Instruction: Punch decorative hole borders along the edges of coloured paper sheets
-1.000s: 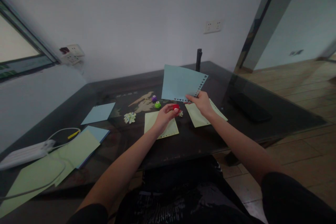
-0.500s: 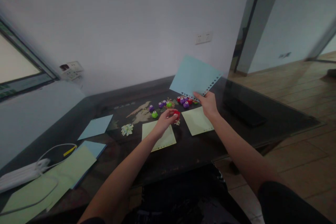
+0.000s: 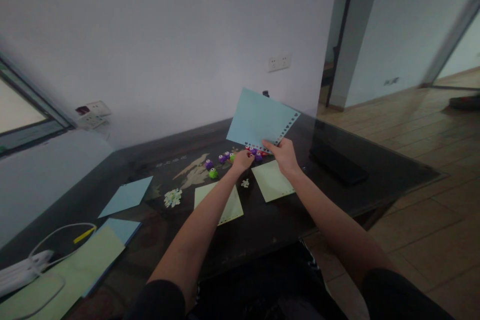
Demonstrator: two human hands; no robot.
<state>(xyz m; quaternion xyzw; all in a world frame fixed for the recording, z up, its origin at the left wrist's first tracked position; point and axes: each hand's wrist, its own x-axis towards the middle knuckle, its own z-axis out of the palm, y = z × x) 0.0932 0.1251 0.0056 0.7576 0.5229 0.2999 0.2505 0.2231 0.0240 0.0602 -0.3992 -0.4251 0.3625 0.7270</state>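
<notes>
My right hand (image 3: pixel 284 154) grips the lower edge of a light blue sheet of paper (image 3: pixel 258 117), held up and tilted above the table. Rows of small punched holes run along two of the sheet's edges. My left hand (image 3: pixel 243 161) is closed, its fingertips at a red craft punch (image 3: pixel 251 156) among the group at the back, partly under the blue sheet. Close by are purple punches (image 3: pixel 258 157) and a green one (image 3: pixel 232 157). Below my hands lie two pale yellow-green sheets, a left one (image 3: pixel 233 206) partly behind my left forearm and a right one (image 3: pixel 270 182).
A green punch (image 3: pixel 213 173) and a purple punch (image 3: pixel 209 164) stand left of my left hand. Small pale cut-outs lie in a pile (image 3: pixel 173 198) and a little cluster (image 3: pixel 245 183). At left are a blue sheet (image 3: pixel 127 196), stacked paper (image 3: pixel 93 255) and a white power strip (image 3: pixel 22 272) with cable.
My left hand has carried the red punch away from above the left yellow-green sheet, back to the group of punches. My right hand still holds the blue sheet. The whole view has shifted somewhat.
</notes>
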